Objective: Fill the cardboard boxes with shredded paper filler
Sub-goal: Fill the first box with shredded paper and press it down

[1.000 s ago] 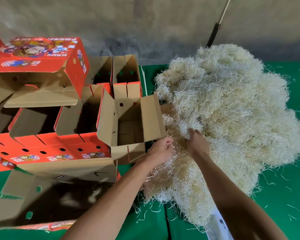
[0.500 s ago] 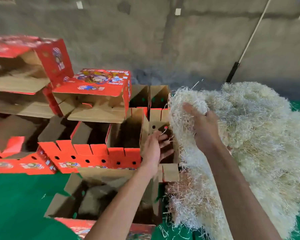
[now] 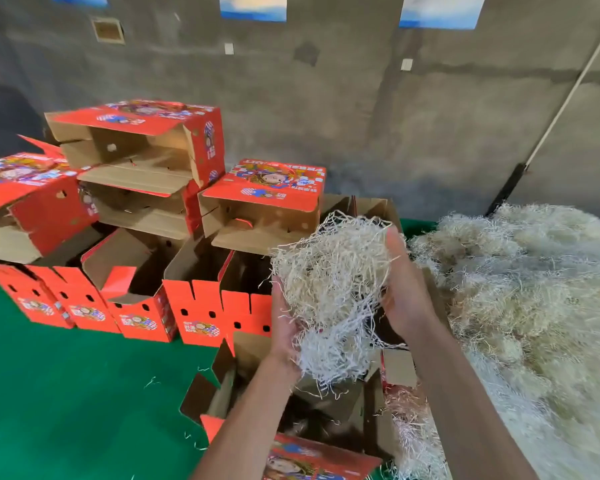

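Note:
A clump of pale shredded paper (image 3: 329,289) is held between both hands, lifted above an open red cardboard box (image 3: 291,410) in front of me. My left hand (image 3: 283,327) cups the clump from the left and below. My right hand (image 3: 404,292) presses on it from the right, fingers up. The box's flaps stand open and its inside is dark. A big heap of shredded paper (image 3: 527,306) lies to the right on the green table (image 3: 66,393).
A row of open red boxes (image 3: 136,306) stands across the middle. More red boxes (image 3: 142,157) are stacked on their sides behind them. A grey wall rises at the back, with a pole (image 3: 548,123) leaning against it at the right.
Both hands have pulled a clump free from the heap and carried it up and left, over the near box. The view has tilted upward, showing more wall.

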`<action>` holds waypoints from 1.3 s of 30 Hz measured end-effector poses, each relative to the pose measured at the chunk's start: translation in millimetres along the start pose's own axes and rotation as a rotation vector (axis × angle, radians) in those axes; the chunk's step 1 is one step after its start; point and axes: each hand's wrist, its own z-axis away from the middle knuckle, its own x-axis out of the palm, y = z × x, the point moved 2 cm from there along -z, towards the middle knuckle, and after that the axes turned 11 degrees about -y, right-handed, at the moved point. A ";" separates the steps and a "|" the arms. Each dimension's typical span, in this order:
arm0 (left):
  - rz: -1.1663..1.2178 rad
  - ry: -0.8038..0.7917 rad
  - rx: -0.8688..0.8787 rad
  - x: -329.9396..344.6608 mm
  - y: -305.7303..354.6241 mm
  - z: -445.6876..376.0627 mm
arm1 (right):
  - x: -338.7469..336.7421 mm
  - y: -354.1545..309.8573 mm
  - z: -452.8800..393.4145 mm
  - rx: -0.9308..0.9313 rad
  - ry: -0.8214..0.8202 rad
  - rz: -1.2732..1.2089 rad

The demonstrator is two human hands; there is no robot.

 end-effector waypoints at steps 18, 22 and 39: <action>-0.225 0.013 0.261 17.2 18.1 -14.5 | 41.7 81.5 10.3 -0.447 0.297 0.548; -0.286 0.107 0.323 26.1 20.1 -15.3 | 51.3 84.0 7.3 -0.451 0.204 0.608; -0.310 0.079 0.137 -34.8 113.0 -32.0 | -45.0 28.2 -25.6 0.083 0.429 -0.111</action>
